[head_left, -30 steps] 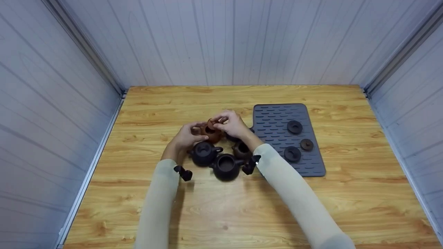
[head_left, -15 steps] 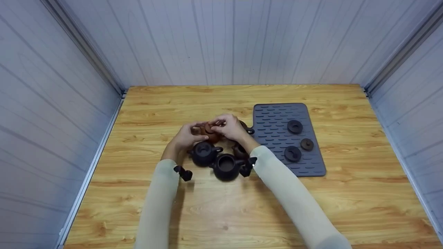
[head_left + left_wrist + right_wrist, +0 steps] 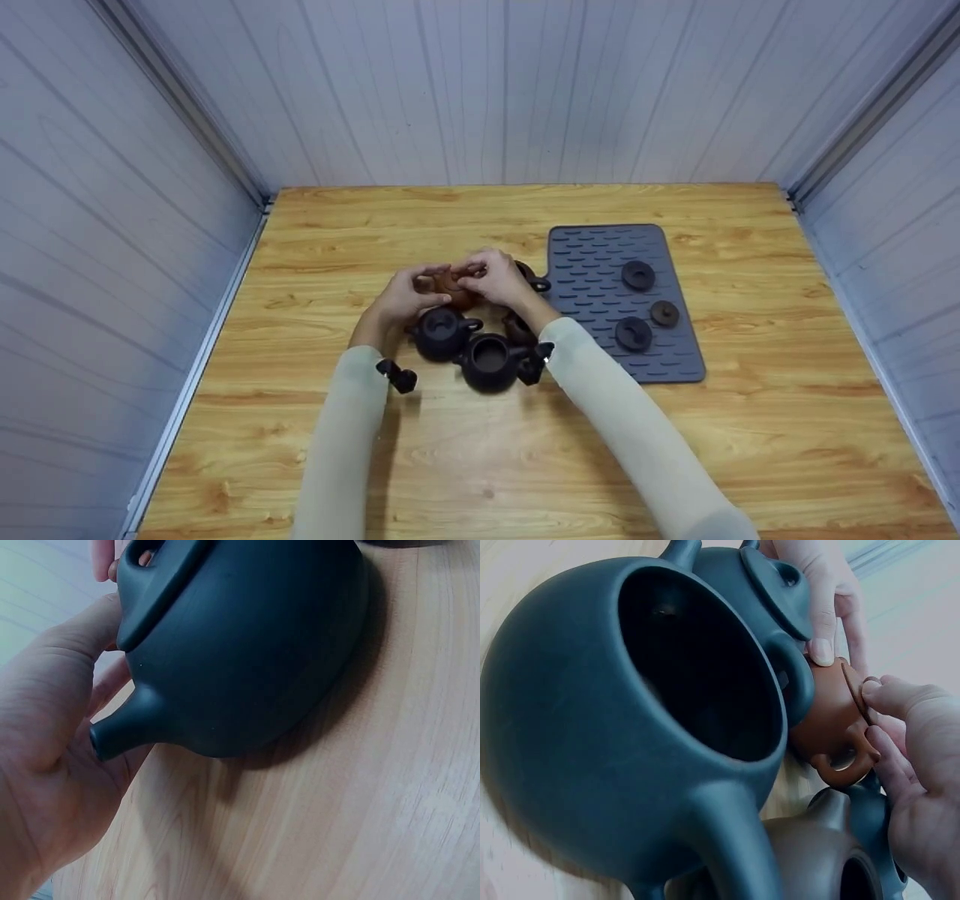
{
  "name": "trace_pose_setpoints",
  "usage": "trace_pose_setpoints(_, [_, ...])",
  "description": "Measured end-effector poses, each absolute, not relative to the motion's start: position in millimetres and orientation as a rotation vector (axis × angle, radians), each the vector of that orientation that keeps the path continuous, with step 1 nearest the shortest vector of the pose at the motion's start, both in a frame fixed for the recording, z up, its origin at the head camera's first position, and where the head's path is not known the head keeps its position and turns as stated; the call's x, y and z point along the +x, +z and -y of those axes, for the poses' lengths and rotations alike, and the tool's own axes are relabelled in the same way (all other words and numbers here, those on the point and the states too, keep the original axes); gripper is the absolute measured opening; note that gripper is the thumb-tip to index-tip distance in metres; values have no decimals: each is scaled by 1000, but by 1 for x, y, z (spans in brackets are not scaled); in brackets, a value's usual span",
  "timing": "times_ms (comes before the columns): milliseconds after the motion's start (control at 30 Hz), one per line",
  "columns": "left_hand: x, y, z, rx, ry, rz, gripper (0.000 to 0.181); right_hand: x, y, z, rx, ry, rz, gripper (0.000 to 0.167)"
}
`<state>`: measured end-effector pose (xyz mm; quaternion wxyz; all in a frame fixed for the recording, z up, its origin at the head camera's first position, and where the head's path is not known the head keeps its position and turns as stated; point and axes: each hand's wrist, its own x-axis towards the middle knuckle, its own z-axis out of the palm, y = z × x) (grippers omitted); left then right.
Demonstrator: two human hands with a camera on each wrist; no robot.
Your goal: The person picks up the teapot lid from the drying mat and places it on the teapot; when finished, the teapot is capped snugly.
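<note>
A small reddish-brown teapot (image 3: 460, 300) stands at the back left of a cluster of teapots. My left hand (image 3: 403, 297) grips its body between thumb and fingers. With thumb and fingertips, my right hand (image 3: 498, 280) pinches the knob of its reddish-brown lid (image 3: 855, 692), which lies over the opening. Just in front sits a black teapot (image 3: 439, 341) with its lid on; its spout points toward my left palm in the left wrist view. A lidless black teapot (image 3: 489, 375) is nearest me. A lidless brown teapot (image 3: 810, 847) sits under my right wrist, partly hidden.
Another dark teapot (image 3: 526, 270) stands behind my right hand, mostly covered. On the right lies a grey ridged mat (image 3: 589, 262) carrying two black lids (image 3: 638, 275) and a smaller brown lid (image 3: 664, 313). Pale panels (image 3: 465, 90) wall the wooden table (image 3: 480, 465).
My right hand has lowered the reddish-brown lid from a tilted position above the teapot onto its opening. The left hand has kept its place on the teapot.
</note>
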<state>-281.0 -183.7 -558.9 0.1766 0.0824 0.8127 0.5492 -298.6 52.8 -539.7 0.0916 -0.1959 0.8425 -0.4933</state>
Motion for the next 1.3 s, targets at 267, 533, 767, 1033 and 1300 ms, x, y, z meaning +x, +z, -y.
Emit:
trace_pose_setpoints(267, [-280, -560, 184, 240, 1571, -2296, 61, -299, -542, -52, -583, -1454, -2503, 26])
trace_pose_setpoints(533, [-281, -561, 182, 242, 1577, -2318, 61, -297, -540, -55, -591, -1446, -2506, 28])
trace_pose_setpoints(767, [-279, -560, 181, 222, 1585, -2310, 61, -296, -535, -64, -594, -1474, -2454, 30])
trace_pose_setpoints(1033, [-279, -558, 179, 238, 1546, -2345, 61, -294, -530, -71, -613, -1459, -2435, 33])
trace_pose_setpoints(1300, [-280, -559, 177, 279, 1559, -2375, 59, -293, -531, -76, -683, -1521, -2404, 30])
